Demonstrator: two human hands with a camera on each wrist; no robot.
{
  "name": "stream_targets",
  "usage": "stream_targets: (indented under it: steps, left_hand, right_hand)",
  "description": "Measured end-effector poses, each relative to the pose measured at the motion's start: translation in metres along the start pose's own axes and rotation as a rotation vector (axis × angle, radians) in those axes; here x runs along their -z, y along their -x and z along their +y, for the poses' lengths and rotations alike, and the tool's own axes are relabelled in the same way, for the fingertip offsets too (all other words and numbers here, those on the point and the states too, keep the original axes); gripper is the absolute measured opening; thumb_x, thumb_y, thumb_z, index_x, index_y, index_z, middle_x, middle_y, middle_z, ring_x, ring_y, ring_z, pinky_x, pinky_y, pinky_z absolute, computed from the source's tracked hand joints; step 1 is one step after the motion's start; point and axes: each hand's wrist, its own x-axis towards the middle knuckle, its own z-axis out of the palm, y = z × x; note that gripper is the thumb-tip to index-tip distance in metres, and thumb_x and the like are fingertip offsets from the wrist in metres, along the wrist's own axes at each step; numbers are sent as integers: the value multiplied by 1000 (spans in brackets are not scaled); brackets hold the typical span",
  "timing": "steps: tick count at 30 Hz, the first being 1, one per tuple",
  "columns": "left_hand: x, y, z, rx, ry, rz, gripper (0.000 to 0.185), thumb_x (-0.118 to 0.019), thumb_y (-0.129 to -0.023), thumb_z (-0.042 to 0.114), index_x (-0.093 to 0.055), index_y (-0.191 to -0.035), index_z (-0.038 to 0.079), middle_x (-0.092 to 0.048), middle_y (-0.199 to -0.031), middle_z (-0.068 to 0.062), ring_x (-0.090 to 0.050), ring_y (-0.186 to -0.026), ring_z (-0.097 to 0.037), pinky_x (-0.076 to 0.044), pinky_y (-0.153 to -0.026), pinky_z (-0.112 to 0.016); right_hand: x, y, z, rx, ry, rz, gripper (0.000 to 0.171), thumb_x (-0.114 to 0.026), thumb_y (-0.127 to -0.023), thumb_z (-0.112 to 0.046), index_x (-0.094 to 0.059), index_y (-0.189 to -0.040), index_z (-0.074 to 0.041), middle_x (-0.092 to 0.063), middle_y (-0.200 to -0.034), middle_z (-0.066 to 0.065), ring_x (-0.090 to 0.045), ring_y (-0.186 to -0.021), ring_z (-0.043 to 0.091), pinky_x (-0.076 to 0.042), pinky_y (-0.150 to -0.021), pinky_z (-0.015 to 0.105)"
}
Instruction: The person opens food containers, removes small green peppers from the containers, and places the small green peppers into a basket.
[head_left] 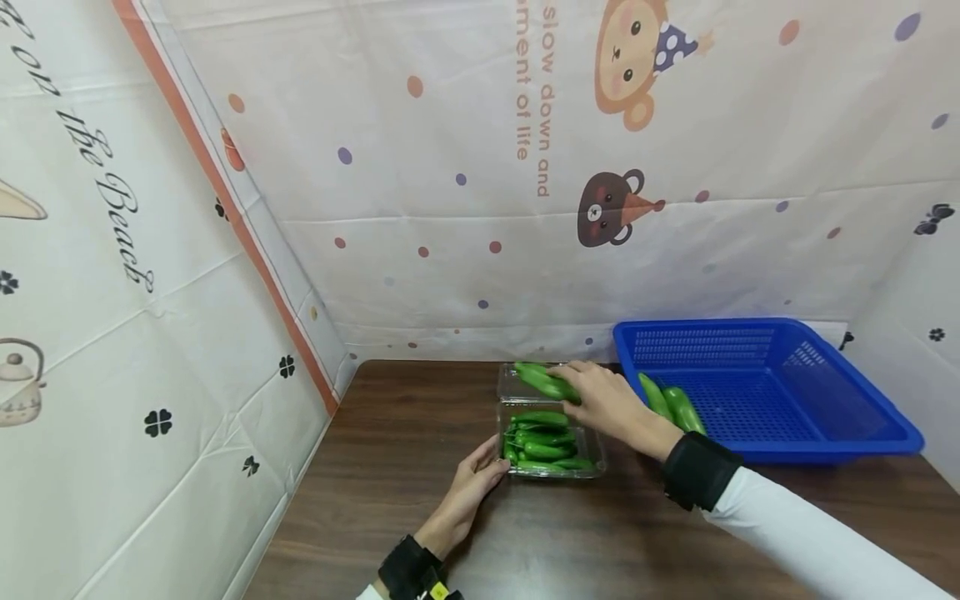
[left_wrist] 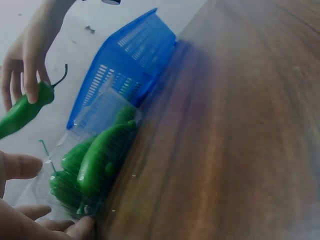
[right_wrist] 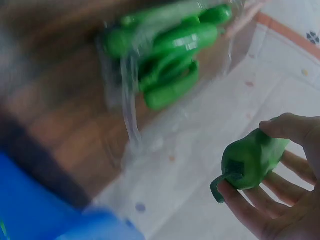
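Basket peppers [head_left: 671, 404] in head view only

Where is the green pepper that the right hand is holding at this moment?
In the head view, the green pepper is held in the right hand above the clear container's open far half, left of the blue basket.

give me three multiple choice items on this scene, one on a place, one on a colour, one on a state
1. Where is the blue basket?
A. on the table, to the right of the clear container
B. on the floor
C. stacked on the container

2. What colour is the pepper in the right hand?
A. red
B. yellow
C. green

3. What is the left hand doing?
A. lifting the basket
B. touching the near corner of the clear container
C. hanging off the table

Key: 1 A, the basket sits on the table right of the container. 2 C, the held pepper is green in all views. 3 B, its fingers rest at the container's near left corner.
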Motion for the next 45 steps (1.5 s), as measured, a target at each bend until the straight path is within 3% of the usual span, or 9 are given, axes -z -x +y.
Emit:
stream_targets:
  steps: [3,7,13,19,26,31,37,40,45]
  left_hand:
    - [1,0,1,8,-5,11,67,-59,-103,23,-30,-161,6,-20,-167,-27,-26,-154,-42,-33,-126,-53]
    - [2,0,1,21,-12,19,64,-56,-104,23,-31,-160,5,-19,-167,-27,-26,-153,-43,-31,-127,-55]
    - [0,-1,1,27,-34,34,63,-58,-103,24,-35,-159,5,-20,-167,-27,-30,-152,-43,-31,-126,-55]
    - [1,-2,1,13,-32,31,63,-58,-102,22,-35,-158,4,-21,-167,-27,-32,-151,-41,-30,-127,-55]
    - [1,-4,0,16,-32,27,63,-58,-102,22,-36,-158,4,-22,-167,-27,-31,-152,-41,-31,-127,-54]
    - [1,-2,2,22,-40,18,64,-58,-103,25,-34,-159,5,-21,-167,-27,-29,-153,-42,-32,-127,-54]
    - [2,-1,1,29,-53,14,64,-58,-103,27,-34,-159,6,-21,-168,-26,-27,-153,-42,-33,-126,-53]
    - [3,0,1,32,-58,22,64,-58,-103,27,-35,-159,7,-22,-167,-26,-28,-153,-42,-34,-125,-53]
    - [2,0,1,27,-56,31,65,-60,-102,27,-36,-159,6,-22,-167,-26,-29,-153,-43,-33,-125,-54]
  right_hand:
    - [17,-9,6,-25,-8,27,55,-81,-84,-9,-62,-135,-1,-70,-123,23,-72,-89,32,-60,-56,29]
    - [48,-22,20,-91,-17,37,55,-77,-86,-10,-59,-137,2,-69,-122,26,-71,-85,32,-64,-61,38]
    - [91,-29,44,-265,28,19,51,-70,-91,-15,-58,-138,2,-69,-100,23,-60,-68,27,-48,-49,34]
    - [107,-23,70,-404,34,-26,46,-66,-94,-19,-59,-131,6,-59,-85,17,-53,-65,27,-39,-49,33]
    - [105,-12,101,-473,-48,-149,44,-65,-94,-17,-60,-123,16,-60,-82,19,-53,-64,25,-42,-53,31]
    - [90,0,117,-536,-125,-288,41,-64,-95,-15,-61,-115,20,-65,-78,20,-64,-62,25,-55,-50,33]
    - [69,16,134,-605,-182,-428,22,-62,-94,-13,-57,-77,0,-50,-63,6,-60,-56,21,-62,-51,36]
    - [62,19,140,-648,-193,-478,19,-62,-92,-12,-55,-86,5,-52,-74,15,-61,-61,23,-63,-53,36]
    - [54,20,144,-688,-227,-561,47,-64,-92,-11,-45,-119,23,-53,-104,39,-68,-75,36,-66,-63,43]
